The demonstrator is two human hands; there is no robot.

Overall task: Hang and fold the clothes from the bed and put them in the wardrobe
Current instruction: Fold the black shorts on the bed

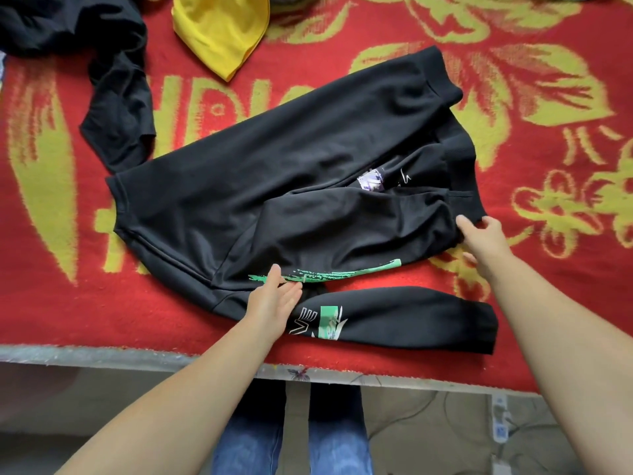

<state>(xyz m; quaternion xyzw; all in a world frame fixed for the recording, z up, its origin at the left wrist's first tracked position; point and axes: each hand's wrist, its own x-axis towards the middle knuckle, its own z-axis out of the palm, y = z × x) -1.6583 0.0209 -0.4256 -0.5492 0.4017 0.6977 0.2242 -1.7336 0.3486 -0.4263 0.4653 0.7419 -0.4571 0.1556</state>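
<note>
**Black sweatshirt half-folded on bed, both hands at its near edge**

We see a black sweatshirt [291, 173] lying across the red and yellow blanket [513, 97] on the bed, partly folded over itself. Writing: white outline letters on the near sleeve [394, 320] next to a green block; we read roughly "VE", rest unclear. A green brush-stroke print [329, 271] runs along the folded edge, with no readable text. A small purple-white patch [371, 178] and a white script scrawl show near the hem, both illegible. Large yellow letters are woven in the blanket, partly covered and not legible.

The left hand [274, 296] rests on the folded edge at the green print, fingers straight and together, thumb up, gripping nothing. The right hand [479, 234] is at the sweatshirt's right corner, fingers spread on the cloth; we cannot tell if it pinches the fabric.

The near sleeve lies loose just below the left fingers, along the bed edge.

Another black garment [102, 63] lies far left, a yellow garment [219, 29] at the top. Blue jeans [291, 440] show below the bed edge.
</note>
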